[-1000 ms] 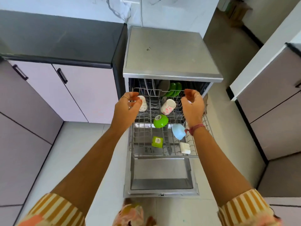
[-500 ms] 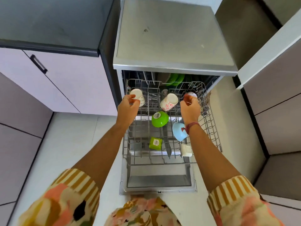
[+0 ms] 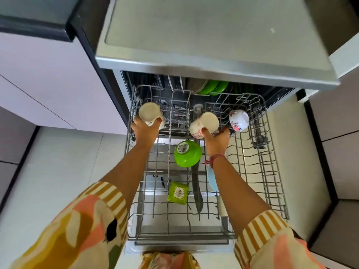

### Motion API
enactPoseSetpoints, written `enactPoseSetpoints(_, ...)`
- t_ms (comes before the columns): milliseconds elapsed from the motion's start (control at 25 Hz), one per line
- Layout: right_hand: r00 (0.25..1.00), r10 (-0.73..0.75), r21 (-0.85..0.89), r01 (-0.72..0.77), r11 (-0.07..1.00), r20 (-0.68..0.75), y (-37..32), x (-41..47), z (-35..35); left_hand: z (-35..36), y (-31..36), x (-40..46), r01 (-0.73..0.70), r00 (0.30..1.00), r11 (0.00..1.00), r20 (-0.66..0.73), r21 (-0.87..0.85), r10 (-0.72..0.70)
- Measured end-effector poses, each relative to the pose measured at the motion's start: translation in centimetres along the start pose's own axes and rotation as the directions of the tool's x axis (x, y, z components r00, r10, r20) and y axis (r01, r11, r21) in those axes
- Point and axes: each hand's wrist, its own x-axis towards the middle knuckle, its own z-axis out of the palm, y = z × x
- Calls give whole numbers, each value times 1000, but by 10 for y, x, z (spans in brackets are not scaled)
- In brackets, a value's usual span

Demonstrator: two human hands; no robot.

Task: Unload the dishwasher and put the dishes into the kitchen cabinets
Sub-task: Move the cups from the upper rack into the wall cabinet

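Note:
The upper wire rack of the open dishwasher is pulled out. My left hand grips an upturned white cup at the rack's far left. My right hand grips a second upturned white cup with red flowers near the middle. A white floral bowl lies to its right, untouched. A green bowl and a green square container sit upside down in the rack. A light blue bowl is partly hidden by my right forearm.
Green plates stand in the lower rack inside the machine. A dark knife-like utensil lies along the rack. The steel dishwasher top juts out above. Pale cabinet doors stand at left, more cabinets at right.
Both hands have dropped onto the rack. The left has closed round the left cup; the right has moved from the floral bowl to the middle cup. The view has tilted down and closer.

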Motion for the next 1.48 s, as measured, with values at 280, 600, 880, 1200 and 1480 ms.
enactPoseSetpoints(280,998,42,79,-45,996,36,39,50,39,59,-17,46,-41,990,998,-138,-43,35)
enactPoseSetpoints(600,1000,-6,143,6,990,-1,48,44,40,76,-13,57,-17,929,986,-367,-166,-46)
enactPoseSetpoints(880,998,-53,212,55,976,-14,-3,5,-4,41,4,4,-14,965,996,-261,-83,-8)
enactPoseSetpoints(1200,965,-260,216,259,942,-25,-81,-89,-64,-70,39,-98,-295,956,938,-51,-182,290)
enactPoseSetpoints(1480,928,-372,218,368,904,-23,-127,-173,-118,-176,80,-188,-327,919,858,77,-397,386)
